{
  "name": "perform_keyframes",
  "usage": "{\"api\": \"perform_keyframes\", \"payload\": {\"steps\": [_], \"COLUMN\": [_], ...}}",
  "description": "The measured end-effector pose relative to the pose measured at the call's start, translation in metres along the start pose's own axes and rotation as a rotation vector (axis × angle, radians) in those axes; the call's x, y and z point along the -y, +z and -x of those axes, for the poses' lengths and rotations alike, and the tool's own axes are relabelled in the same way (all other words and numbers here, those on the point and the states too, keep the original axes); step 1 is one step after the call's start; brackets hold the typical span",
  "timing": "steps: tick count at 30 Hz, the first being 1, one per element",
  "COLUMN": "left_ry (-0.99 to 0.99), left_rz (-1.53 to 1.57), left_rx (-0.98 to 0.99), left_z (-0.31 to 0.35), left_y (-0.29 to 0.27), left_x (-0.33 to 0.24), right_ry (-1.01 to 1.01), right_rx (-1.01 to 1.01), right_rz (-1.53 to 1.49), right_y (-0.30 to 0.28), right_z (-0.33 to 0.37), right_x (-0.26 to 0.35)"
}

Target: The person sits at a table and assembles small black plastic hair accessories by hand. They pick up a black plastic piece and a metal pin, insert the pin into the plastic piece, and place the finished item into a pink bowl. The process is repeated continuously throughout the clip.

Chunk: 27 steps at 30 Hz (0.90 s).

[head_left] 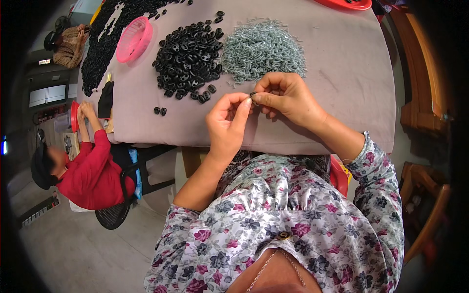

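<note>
My left hand [228,119] and my right hand [288,97] meet above the near part of the table. Between their thumbs and fingertips is a small black cord lock piece [253,94], mostly hidden by the fingers. Just beyond my hands lies a heap of small silvery metal springs [264,49]. Left of it spreads a pile of black two-holed cord lock pieces [188,61]. Apart from that pile, two loose pieces [159,111] lie together nearer the table's front edge.
A cloth-covered table [342,63] carries everything. A pink basket [134,40] tilts beside a long dark heap of black parts [97,63]. Part of a red tray [344,4] shows at the far edge. A person in red [95,171] sits at left, hands at a red container [74,116].
</note>
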<state>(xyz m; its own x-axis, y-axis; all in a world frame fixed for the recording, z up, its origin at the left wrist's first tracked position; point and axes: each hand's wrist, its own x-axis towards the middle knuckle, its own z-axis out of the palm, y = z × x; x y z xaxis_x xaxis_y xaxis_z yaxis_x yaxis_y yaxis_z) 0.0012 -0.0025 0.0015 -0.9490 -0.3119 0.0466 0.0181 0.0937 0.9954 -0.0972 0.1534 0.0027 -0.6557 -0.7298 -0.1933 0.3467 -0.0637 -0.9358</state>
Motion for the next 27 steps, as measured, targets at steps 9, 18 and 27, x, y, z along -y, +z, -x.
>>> {"api": "perform_keyframes", "payload": {"steps": [9,18,27], "left_ry": [-0.040,-0.063,-0.048], "left_rz": [0.010,0.027,-0.044], "left_rx": [-0.023,-0.017,0.005], "left_z": [-0.0010,-0.0032,-0.0016], "left_y": [0.0006,-0.0018,-0.0016], "left_x": [-0.0019,-0.0005,0.0041], "right_ry": [-0.012,-0.018,-0.008], "right_rx": [-0.020,-0.026,-0.016], "right_rz": [-0.003,-0.018,0.017], "right_y": [0.0013,-0.0001,-0.0006], "right_z": [-0.0010,-0.0011,-0.0022], "right_x": [-0.0012,-0.0032,-0.0049]}}
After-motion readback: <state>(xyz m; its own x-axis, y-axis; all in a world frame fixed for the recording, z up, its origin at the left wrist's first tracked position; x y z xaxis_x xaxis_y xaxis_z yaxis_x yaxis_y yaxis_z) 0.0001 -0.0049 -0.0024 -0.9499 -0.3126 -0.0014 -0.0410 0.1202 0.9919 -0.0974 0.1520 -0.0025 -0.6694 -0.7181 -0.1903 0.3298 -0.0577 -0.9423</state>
